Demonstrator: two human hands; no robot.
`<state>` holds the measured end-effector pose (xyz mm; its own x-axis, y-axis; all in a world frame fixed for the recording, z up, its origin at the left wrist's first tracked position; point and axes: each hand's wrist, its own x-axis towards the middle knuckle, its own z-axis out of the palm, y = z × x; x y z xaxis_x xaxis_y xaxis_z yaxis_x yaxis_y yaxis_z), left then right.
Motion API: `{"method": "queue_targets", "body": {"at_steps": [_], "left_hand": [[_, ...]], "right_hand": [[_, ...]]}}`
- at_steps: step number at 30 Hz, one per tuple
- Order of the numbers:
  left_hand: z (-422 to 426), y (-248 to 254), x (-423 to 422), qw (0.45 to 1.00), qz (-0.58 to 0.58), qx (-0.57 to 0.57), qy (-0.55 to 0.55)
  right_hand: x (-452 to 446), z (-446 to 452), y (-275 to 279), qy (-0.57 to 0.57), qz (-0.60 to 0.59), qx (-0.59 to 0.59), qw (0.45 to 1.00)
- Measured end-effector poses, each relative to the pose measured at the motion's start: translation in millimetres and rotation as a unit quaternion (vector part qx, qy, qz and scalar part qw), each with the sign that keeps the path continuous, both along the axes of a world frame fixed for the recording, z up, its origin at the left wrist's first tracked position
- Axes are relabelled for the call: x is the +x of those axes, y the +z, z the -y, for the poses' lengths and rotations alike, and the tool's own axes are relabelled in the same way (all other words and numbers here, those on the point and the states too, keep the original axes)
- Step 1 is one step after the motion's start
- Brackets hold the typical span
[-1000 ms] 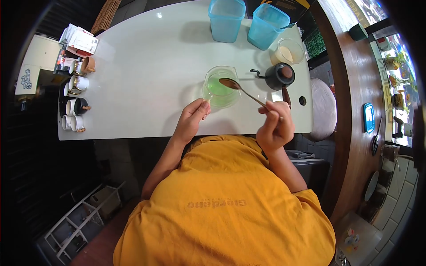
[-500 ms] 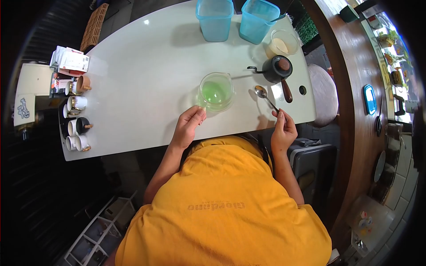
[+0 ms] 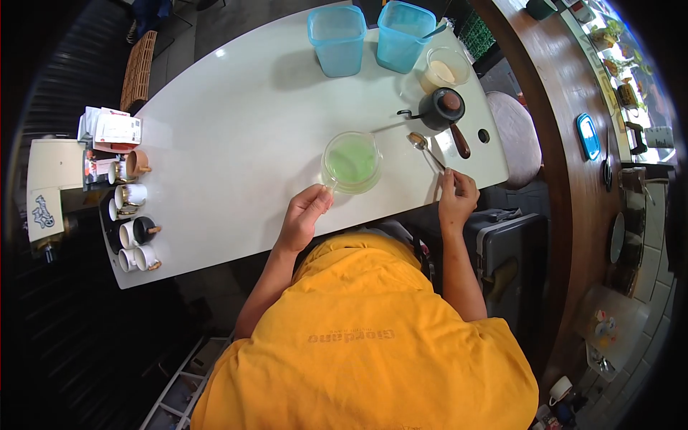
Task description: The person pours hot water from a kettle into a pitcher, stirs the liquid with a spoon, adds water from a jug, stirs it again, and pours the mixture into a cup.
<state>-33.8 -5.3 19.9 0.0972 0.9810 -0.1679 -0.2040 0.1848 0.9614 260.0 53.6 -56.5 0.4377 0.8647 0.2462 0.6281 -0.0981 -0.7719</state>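
Note:
My left hand [image 3: 307, 213] grips the handle of a clear glass cup [image 3: 352, 163] with pale green liquid inside, on the white table [image 3: 236, 129]. To the right, my right hand [image 3: 457, 195] pinches the handle end of a metal spoon [image 3: 427, 149], whose bowl lies at or just above the table. Beyond the spoon stands a small black pot [image 3: 438, 110] with a brown knob and a wooden handle. Behind that pot is a clear container [image 3: 446, 69] holding something cream-coloured.
Two blue plastic containers [image 3: 337, 41] [image 3: 405, 37] stand at the table's far side. Several cups [image 3: 130, 196] and some papers [image 3: 118, 129] line the left edge. A grey stool [image 3: 512, 136] is at the right, near a wooden counter [image 3: 566, 186].
The spoon has moved from over the glass cup to the right, down beside the black pot, with my right hand. My left hand has stayed on the cup handle. The view has shifted.

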Motion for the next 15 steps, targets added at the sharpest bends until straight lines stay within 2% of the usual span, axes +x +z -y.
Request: {"method": "queue_targets", "body": {"at_steps": [4,6,10,12,15], "left_hand": [[8.3,-1.4,-9.4,1.000,-0.002,-0.006,-0.004],[12.8,1.0,-15.0,1.000,-0.002,-0.007,-0.010],[21.0,2.0,-24.4,1.000,-0.005,-0.008,-0.016],[25.4,0.0,-31.3,1.000,-0.004,-0.008,-0.030],[29.6,-3.4,-38.4,0.999,0.012,-0.014,-0.044]], "right_hand": [[2.6,1.4,-4.7,-0.006,0.016,-0.047,0.999],[1.4,4.2,-4.3,-0.003,0.094,-0.036,0.995],[-1.0,6.0,-8.4,-0.025,0.129,-0.019,0.991],[-3.5,6.5,-11.8,-0.035,0.196,0.024,0.980],[-5.3,6.7,-15.9,-0.048,0.217,0.057,0.973]]}}
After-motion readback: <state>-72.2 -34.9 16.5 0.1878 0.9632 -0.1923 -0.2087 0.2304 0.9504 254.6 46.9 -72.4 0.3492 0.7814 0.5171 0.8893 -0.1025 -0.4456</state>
